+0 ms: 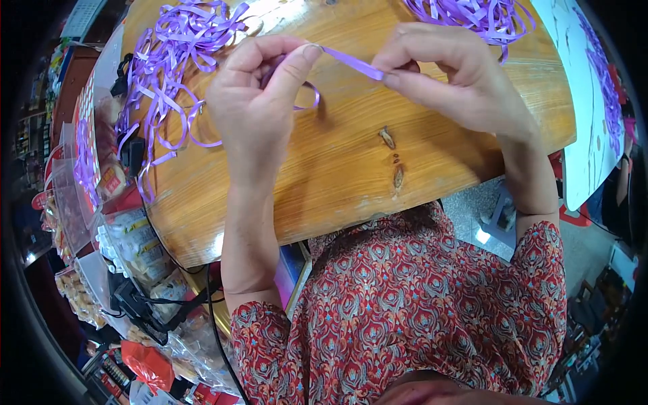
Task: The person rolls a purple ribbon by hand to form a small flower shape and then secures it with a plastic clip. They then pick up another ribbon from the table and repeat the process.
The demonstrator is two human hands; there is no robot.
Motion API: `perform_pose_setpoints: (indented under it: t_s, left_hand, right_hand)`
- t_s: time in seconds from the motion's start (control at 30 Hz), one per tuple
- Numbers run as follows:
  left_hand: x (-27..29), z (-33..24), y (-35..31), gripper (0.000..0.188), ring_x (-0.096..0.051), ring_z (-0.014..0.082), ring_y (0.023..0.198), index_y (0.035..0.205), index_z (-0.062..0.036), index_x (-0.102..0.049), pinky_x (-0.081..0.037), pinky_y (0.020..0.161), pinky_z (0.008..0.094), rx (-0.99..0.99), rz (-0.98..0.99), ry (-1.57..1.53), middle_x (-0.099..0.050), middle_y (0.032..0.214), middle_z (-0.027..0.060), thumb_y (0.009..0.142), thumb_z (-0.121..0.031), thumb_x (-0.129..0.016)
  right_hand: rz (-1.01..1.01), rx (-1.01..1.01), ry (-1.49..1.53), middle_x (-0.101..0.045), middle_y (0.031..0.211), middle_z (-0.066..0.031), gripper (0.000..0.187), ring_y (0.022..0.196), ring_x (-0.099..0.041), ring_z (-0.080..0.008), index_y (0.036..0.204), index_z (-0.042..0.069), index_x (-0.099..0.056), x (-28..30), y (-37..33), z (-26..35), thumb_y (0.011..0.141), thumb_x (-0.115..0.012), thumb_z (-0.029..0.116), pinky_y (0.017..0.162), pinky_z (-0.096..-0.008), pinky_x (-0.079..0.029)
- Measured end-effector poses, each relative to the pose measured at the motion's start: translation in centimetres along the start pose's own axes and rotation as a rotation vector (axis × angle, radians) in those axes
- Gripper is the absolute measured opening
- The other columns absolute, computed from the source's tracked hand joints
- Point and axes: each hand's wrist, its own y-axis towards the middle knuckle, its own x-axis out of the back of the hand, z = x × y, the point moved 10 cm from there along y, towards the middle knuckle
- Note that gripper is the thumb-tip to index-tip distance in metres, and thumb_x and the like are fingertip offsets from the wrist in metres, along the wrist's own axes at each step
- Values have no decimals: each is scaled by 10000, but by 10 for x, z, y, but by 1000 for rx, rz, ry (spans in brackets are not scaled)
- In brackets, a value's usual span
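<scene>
A narrow purple ribbon (pixel 351 63) is stretched between my two hands above the wooden table. My left hand (pixel 260 84) pinches it between thumb and forefinger, and a loop of it hangs out beside that palm. On the other side, my right hand (pixel 449 77) grips the ribbon between thumb and bent forefinger. A tangled heap of purple ribbon (pixel 182 40) lies at the far left of the table, with loose strands trailing toward the near left edge. A second heap of purple ribbon (pixel 472 17) is at the far right, behind my right hand.
The wooden table (pixel 337 175) has a rounded edge close to my body. Black cables and a plug adapter (pixel 128 297) hang at its left, beside bagged goods (pixel 142 250) and a red plastic bag (pixel 147 364). A white marbled board (pixel 574 88) stands along the right.
</scene>
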Motion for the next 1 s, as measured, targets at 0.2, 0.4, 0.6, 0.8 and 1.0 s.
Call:
perform_pose_setpoints:
  t_s: [0.2,0.4,0.6,0.8,1.0]
  left_hand:
    - [-37,33,-15,119,-498,10,614,895,-25,-633,-365,491,144,284,103,-532,-584,720,-33,789,-50,-682]
    - [-24,19,-17,133,-454,-2,619,928,-26,-643,-336,503,146,98,-66,-235,-550,720,-49,798,-38,-666]
    - [-23,12,-19,113,-403,14,611,913,5,-647,-332,534,156,-131,-50,-65,-493,760,-49,803,-14,-657]
    - [-36,25,-21,92,-437,16,645,877,1,-645,-352,552,163,121,1,-196,-525,757,-52,800,-42,-672]
    - [-28,25,-27,115,-475,8,671,901,-12,-640,-367,584,145,169,-26,-242,-583,762,-47,808,-71,-676]
  right_hand:
    - [-76,-236,935,-607,881,-60,206,789,-555,-118,1022,-36,-620,-19,-7,-30,825,-598,21,698,-249,-441]
    - [-296,-378,706,-622,907,-58,276,837,-585,-127,1063,-21,-614,-12,-7,-48,804,-647,68,746,-261,-464]
    - [-312,61,435,-656,903,-38,133,846,-598,-110,923,-9,-641,6,3,-4,839,-619,93,752,-229,-469]
    - [-240,101,-138,-534,763,-95,405,698,-513,-242,1127,33,-593,11,-3,19,726,-625,-19,628,-294,-412]
    - [-63,-470,297,-599,844,-104,291,781,-595,-228,1048,22,-612,-2,6,-16,760,-648,17,682,-285,-458]
